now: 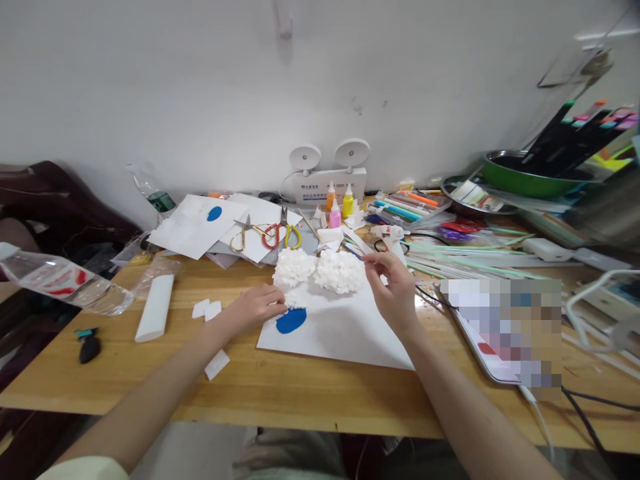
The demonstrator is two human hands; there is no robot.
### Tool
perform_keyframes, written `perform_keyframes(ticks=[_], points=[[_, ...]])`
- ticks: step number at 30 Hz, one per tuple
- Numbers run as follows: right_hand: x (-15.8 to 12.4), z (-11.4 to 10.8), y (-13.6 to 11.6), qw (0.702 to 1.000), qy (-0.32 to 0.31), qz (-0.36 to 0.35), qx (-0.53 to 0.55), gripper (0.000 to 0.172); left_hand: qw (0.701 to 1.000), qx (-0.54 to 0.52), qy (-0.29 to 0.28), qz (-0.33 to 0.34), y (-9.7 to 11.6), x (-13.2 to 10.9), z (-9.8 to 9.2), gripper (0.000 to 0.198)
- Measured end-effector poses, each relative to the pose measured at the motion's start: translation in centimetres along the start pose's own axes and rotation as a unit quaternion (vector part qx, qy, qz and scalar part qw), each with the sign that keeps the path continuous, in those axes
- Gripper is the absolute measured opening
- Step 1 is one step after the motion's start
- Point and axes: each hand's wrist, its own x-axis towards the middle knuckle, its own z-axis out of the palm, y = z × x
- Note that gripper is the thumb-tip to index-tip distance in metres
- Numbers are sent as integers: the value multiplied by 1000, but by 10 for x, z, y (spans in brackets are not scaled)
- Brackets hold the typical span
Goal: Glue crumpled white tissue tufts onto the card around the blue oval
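A white sheet [345,333] lies on the wooden table in front of me. Two fluffy clumps of crumpled white paper [340,272] sit side by side on its far part. Below the left clump is a blue oval patch [291,321], with small white tufts along its upper edge. My left hand [257,305] is closed, its fingertips pinched at those tufts; what they hold is too small to name. Thumb and forefinger together, my right hand [390,290] is just right of the right clump. A thin dark stick shows near its fingertips, but I cannot tell whether it is held.
Small white paper squares [217,365] and a white oblong case [155,308] lie left. Behind are scissors [283,233], paint bottles [335,215] and a glue gun [393,240]. A tablet [495,333] lies right, a water bottle [65,280] far left.
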Motion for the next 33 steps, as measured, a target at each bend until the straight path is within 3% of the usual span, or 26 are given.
perform_keyframes(ticks=[7,23,33], points=[[0,-1,2,1000,6,17,7,12,1000,-9,7,7,-1,0,2,25],[1,-2,4,1000,8,17,17,12,997,52,-37,35,-4,0,4,22],[2,-2,4,1000,14,14,17,10,995,59,-84,18,4,11,-1,15]])
